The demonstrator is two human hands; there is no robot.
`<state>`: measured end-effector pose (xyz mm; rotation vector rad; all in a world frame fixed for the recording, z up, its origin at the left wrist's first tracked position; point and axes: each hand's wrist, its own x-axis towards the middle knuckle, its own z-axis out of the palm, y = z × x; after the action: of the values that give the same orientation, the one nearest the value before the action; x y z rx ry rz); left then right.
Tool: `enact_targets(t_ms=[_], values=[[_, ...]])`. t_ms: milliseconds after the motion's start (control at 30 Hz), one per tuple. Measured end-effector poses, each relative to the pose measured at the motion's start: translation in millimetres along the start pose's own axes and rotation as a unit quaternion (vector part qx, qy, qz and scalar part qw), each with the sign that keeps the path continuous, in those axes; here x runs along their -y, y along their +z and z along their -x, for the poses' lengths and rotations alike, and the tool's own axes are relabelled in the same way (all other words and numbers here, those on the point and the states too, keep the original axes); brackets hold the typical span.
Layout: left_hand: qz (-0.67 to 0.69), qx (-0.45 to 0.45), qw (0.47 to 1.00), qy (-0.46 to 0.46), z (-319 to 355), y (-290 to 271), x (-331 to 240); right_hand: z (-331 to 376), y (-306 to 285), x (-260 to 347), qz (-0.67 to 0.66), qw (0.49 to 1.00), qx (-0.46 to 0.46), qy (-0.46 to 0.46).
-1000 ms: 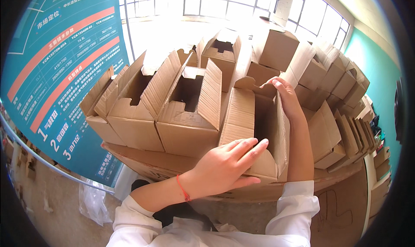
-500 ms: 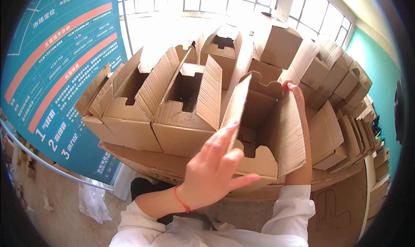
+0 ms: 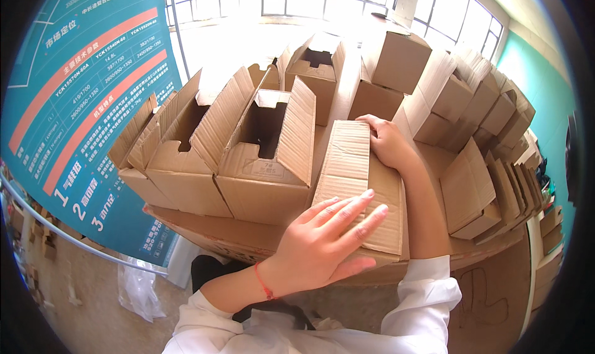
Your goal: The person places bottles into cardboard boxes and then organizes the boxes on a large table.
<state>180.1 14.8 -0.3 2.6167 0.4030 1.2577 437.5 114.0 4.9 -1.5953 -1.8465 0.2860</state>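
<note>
Right hand (image 3: 392, 146) on cardboard box (image 3: 348, 171), left hand (image 3: 325, 242) over flaps (image 3: 392, 227)

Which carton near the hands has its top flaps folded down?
The carton the right hand touches; the open cartons to its left have flaps standing up.

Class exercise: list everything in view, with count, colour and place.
Box with folded-down flaps: one, brown, front centre
Open boxes: at least four, brown, left and back left
Stacked boxes: two, brown, back centre
Piled boxes: many, brown, right
Boxes with raised flaps: several, brown, nearer right
Work surface: one, brown, beneath the boxes
Banner: one, teal with orange bands, left
Plastic: one piece, clear, on floor, lower left
Windows: several, bright, back
Wall: one, teal, right
Bracelet: one, red, left wrist
Sleeves: two, white, lower edge
Left hand: one, bare, over box's near end
Right hand: one, bare, at box's far right edge
</note>
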Motion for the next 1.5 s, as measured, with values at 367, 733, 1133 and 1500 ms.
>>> enact_targets(t_ms=[367,733,1133,1500], values=[[-0.145,0.060,0.986,0.051,9.6,5.0,6.8,104.3,-3.0,-23.4,-0.367,0.930,-0.027,0.013],[-0.235,0.011,0.972,0.008,-16.1,41.7,44.7,165.5,64.7,-3.3,-0.295,0.942,0.055,0.149],[-0.270,0.076,0.958,-0.059,-42.4,69.0,71.1,138.0,91.8,-36.4,-0.283,0.952,-0.040,0.106],[-0.266,0.101,0.954,-0.092,-61.2,66.7,61.1,151.1,70.2,-44.8,-0.041,0.991,-0.057,0.115]])
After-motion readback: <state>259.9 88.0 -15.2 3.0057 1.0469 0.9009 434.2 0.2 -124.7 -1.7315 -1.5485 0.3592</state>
